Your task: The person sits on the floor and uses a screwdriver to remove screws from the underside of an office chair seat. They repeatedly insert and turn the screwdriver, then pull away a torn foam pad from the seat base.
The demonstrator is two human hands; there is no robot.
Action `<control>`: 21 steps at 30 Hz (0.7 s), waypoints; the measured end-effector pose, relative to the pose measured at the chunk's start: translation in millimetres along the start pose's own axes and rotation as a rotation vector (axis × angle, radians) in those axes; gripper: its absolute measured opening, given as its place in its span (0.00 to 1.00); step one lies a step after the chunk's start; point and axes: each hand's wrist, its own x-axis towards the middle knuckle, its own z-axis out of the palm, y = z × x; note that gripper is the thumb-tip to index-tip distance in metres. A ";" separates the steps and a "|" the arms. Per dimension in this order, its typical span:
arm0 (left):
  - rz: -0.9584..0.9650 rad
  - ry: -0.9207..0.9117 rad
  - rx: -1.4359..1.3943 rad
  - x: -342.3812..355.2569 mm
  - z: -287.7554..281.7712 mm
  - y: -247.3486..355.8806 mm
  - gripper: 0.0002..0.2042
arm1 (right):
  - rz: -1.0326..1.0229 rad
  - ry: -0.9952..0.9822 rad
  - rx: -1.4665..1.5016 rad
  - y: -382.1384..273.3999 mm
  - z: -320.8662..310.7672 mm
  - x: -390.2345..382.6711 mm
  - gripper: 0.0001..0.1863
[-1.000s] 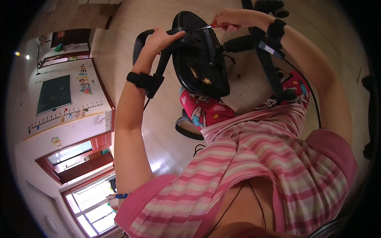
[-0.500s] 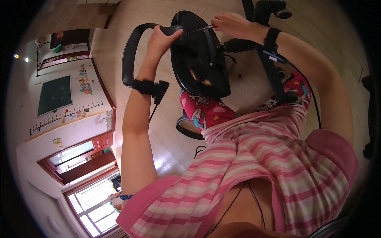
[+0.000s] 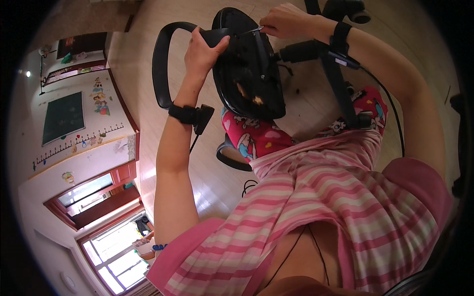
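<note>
Pls take care w/ the metal tool [image 3: 251, 31]: its tip is near the thumb of your left hand [image 3: 202, 52], so if it slips, it might poke you. The cause would prob. be a bad angle, b/c you reach far forward. Your right hand [image 3: 284, 22] is closed around the other end of the tool, & its fingers hide the handle. Your left hand is curled around one end of the black armrest [image 3: 162, 64]; if this grip loosens, I think the armrest may swing out of line. Whether the tip is well seated, I cannot tell; too dark.

The chair seat [image 3: 229, 84] stands on edge in front of you, betw. the armrest & the post [image 3: 298, 51], at or just beside your patterned trousers [image 3: 242, 132]. Its underside is black, glossy, rounded, w/ a bar [image 3: 262, 59] along it & pale patches [image 3: 257, 100] at the end nearer you. It may rock if your leg moves.
</note>
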 end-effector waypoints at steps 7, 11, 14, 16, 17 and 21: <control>0.000 -0.135 0.052 7.2 -9.7 3.3 0.50 | 0.376 -0.234 0.713 -19.6 -18.1 1.2 0.17; -0.004 -0.149 0.050 9.6 -10.9 1.6 0.50 | 0.841 -0.562 1.166 -11.8 -37.5 15.0 0.20; 0.052 -0.022 0.099 6.4 -4.6 0.6 0.49 | 0.522 -0.401 0.581 -11.8 -26.8 18.1 0.20; 0.056 0.011 0.122 4.7 -1.3 0.3 0.49 | -0.030 -0.154 -0.128 -14.7 -14.7 21.4 0.21; 0.052 0.011 0.118 4.0 -0.6 0.2 0.49 | 0.035 -0.167 -0.022 -15.5 -10.0 20.1 0.20; 0.052 0.017 0.115 3.1 -1.2 -0.1 0.49 | 0.297 -0.204 0.397 -17.2 -6.6 11.0 0.20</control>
